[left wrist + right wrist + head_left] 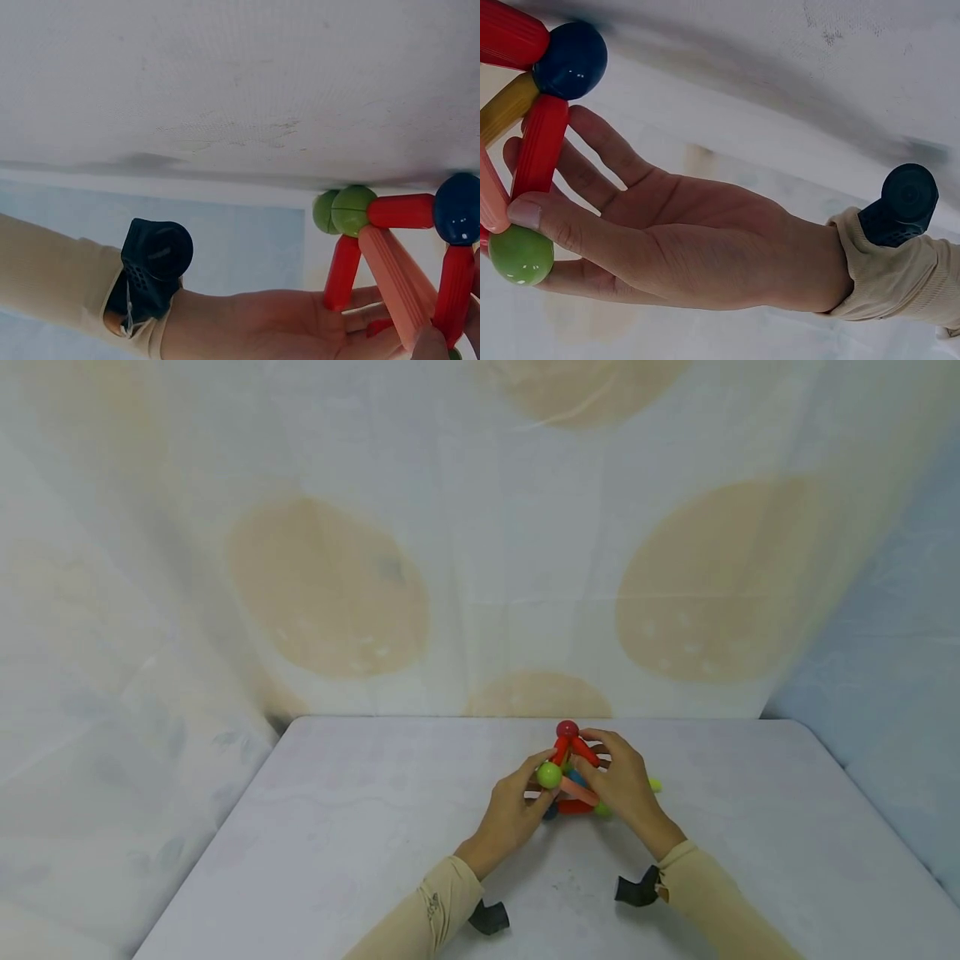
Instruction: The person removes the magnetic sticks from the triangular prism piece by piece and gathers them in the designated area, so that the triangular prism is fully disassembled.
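A toy frame of coloured rods and balls [572, 781] stands on the white table [360, 835], topped by a red ball [567, 728]. My left hand [538, 783] pinches it at a green ball [549, 774]. In the right wrist view that left hand [675, 240] has its thumb on the green ball [521, 255], beside a red rod [540, 146] and a dark blue ball [570, 60]. My right hand [592, 756] lies over the frame's right side, fingers curled on a red rod [585, 750]. In the left wrist view the right hand [300, 322] sits behind the rods, near a salmon rod [390, 266].
A white sheet with pale orange spots [525, 527] hangs behind the table and drapes down the left side. A light blue wall [900, 652] stands at the right. The table's far edge runs just behind the toy.
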